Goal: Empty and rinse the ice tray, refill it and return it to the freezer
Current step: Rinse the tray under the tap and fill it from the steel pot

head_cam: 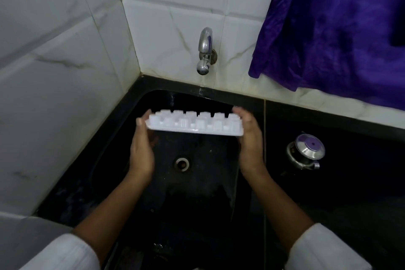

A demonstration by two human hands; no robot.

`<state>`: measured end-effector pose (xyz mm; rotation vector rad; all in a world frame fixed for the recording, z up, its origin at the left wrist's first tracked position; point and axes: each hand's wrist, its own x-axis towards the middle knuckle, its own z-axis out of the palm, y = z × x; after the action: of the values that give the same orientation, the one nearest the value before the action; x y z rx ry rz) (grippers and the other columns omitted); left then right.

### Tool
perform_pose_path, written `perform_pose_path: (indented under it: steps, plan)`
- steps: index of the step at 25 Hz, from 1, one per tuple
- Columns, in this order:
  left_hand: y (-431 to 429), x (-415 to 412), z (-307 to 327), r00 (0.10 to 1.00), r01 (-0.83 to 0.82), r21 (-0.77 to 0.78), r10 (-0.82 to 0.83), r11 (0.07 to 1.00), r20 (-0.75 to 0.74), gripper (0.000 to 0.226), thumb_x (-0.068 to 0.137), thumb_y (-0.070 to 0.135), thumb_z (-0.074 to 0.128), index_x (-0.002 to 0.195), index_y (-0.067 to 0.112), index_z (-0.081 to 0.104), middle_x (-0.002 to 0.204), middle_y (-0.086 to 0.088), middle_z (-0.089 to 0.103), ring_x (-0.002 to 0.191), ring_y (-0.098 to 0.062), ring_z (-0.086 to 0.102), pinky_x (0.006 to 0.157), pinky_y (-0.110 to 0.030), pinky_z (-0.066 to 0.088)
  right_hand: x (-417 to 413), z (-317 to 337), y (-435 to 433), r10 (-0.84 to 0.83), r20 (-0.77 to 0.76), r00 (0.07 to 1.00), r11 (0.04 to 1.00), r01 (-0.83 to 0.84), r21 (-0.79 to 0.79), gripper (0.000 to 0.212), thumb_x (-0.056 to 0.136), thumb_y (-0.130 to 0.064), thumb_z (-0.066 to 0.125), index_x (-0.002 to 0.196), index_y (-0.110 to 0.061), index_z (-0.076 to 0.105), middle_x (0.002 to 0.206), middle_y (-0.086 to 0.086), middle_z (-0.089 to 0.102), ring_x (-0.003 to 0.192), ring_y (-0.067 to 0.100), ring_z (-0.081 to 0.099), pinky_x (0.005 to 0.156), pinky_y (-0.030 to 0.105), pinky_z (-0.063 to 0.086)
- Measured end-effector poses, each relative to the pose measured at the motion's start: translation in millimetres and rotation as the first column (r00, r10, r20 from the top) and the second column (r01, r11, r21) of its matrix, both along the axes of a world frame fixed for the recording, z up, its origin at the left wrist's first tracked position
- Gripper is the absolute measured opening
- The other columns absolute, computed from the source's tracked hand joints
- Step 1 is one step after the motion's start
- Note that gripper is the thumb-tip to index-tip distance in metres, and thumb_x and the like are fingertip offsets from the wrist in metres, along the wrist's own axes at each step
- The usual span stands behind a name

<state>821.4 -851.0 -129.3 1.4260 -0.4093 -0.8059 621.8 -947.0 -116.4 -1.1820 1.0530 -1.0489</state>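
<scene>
While I stand at a black sink (197, 193) set into the corner of a white-tiled wall, I hold a white plastic ice tray (192, 124) upside down above the basin, its cup bottoms facing up and its long edge tipped slightly toward me. My left hand (141, 149) grips one short end and my right hand (249, 138) grips the other, fingers curled over the rim. A steel tap (205, 50) on the wall behind shows no running water. I see no cubes in the basin, and I cannot tell whether any are stuck inside the tray. My hold is only at the ends, so a hard twist or wet fingers could let the tray slip and drop toward the drain (181, 163). Loosened cubes might bounce out onto the counter (350, 182) on my right, where a lidded steel pot (306, 152) stands.
</scene>
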Motion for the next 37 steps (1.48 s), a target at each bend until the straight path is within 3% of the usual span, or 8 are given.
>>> perform_pose_path:
  steps: [4,9,14,19,23,29,33,37]
  plan:
    - [8.7,-7.3,-25.9,0.974,0.144,0.290,-0.083,0.946,-0.211,0.048,0.110,0.055,0.033,0.132,0.022,0.060,0.116,-0.001,0.071,0.095,-0.012,0.067,0.077,-0.035,0.051,-5.1,-20.1,9.8,0.184,-0.186,0.965,0.904,-0.092,0.418,0.039,0.100,-0.057,0.048,0.109,-0.026,0.069,0.111,0.001,0.076,0.103,0.018,0.071,0.082,0.033,0.051]
    - [6.5,-1.2,-29.9,0.999,0.039,-0.093,-0.038,0.995,0.015,0.053,0.109,0.059,0.032,0.149,0.033,0.053,0.151,0.007,0.058,0.133,-0.010,0.059,0.107,-0.034,0.047,-4.5,-7.7,-1.7,-0.011,0.073,0.997,0.999,0.014,-0.050,0.032,0.101,-0.042,0.046,0.130,-0.036,0.060,0.124,-0.017,0.066,0.116,0.001,0.062,0.097,0.023,0.052]
    - [8.5,-10.9,-22.0,0.969,0.137,0.233,-0.082,0.963,-0.232,0.035,0.111,0.048,0.038,0.126,0.027,0.060,0.124,0.002,0.067,0.109,-0.016,0.064,0.078,-0.034,0.050,-7.0,-19.7,8.7,0.110,-0.141,0.984,0.943,-0.058,0.329,0.022,0.098,-0.042,0.052,0.098,-0.027,0.068,0.113,0.002,0.070,0.101,0.015,0.067,0.086,0.033,0.049]
    - [-4.7,3.6,-13.1,0.998,-0.005,-0.058,0.001,0.998,-0.067,0.032,0.109,0.040,0.047,0.135,0.025,0.060,0.134,0.003,0.069,0.121,-0.016,0.067,0.099,-0.038,0.054,-5.8,-17.3,-11.8,0.047,0.002,0.999,0.998,-0.047,-0.040,0.049,0.096,-0.049,0.054,0.145,-0.045,0.049,0.151,-0.002,0.051,0.139,0.017,0.049,0.112,0.039,0.040]
    - [7.9,11.2,-39.9,0.977,0.122,0.267,-0.068,0.956,-0.203,0.024,0.106,0.022,0.053,0.128,0.021,0.063,0.134,-0.011,0.069,0.107,-0.026,0.069,0.089,-0.042,0.055,-9.5,-33.6,1.2,0.231,-0.098,0.968,0.913,-0.182,0.364,0.034,0.104,-0.021,0.046,0.137,-0.017,0.049,0.124,0.006,0.068,0.103,0.022,0.071,0.090,0.043,0.059]
    - [6.2,28.2,-36.0,0.995,0.082,0.039,-0.080,0.996,-0.055,0.034,0.104,0.006,0.058,0.132,0.023,0.064,0.120,0.004,0.076,0.101,-0.009,0.076,0.082,-0.029,0.062,-6.9,-46.9,7.2,0.042,-0.334,0.942,0.992,-0.080,-0.100,0.049,0.104,-0.029,0.056,0.150,-0.032,0.040,0.124,-0.018,0.065,0.105,-0.001,0.067,0.080,0.020,0.058]
    - [10.7,29.4,-50.5,0.987,0.153,0.382,-0.157,0.912,-0.019,0.018,0.102,0.014,0.065,0.118,0.009,0.071,0.111,-0.013,0.075,0.073,-0.016,0.074,0.071,-0.030,0.060,-2.2,-73.6,9.0,0.215,-0.484,0.848,0.968,-0.119,0.222,0.040,0.104,-0.037,0.053,0.137,-0.015,0.055,0.098,-0.006,0.068,0.073,0.008,0.065,0.061,0.026,0.050]
    - [17.0,28.0,-65.5,0.936,0.137,0.378,-0.245,0.916,0.253,0.025,0.101,0.031,0.068,0.126,0.029,0.068,0.115,0.005,0.077,0.098,-0.009,0.072,0.088,-0.035,0.059,-10.2,-78.3,8.5,0.080,-0.535,0.841,0.995,-0.102,-0.010,0.046,0.106,-0.038,0.048,0.150,-0.027,0.038,0.117,-0.019,0.061,0.102,0.001,0.064,0.081,0.018,0.051]
